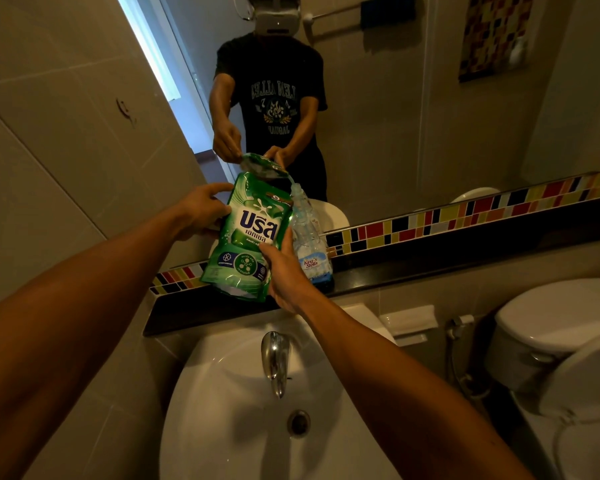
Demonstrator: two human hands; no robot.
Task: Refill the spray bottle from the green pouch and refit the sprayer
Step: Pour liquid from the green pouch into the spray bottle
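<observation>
Two hands, left hand (201, 211) and right hand (281, 268), are clamped on the soft, sagging green pouch (248, 237) at frame centre, tipped over the spray bottle (309, 237); edge grips are judged best.

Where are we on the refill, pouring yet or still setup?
Done: the spray bottle stands on the black ledge with its sprayer off and neck open. In hand: left hand and right hand tilt the green pouch, its top corner at the bottle's neck; pouring looks underway, though the bottle seems only low-filled. Left: finish filling, then refit the sprayer, which is not in view.
</observation>
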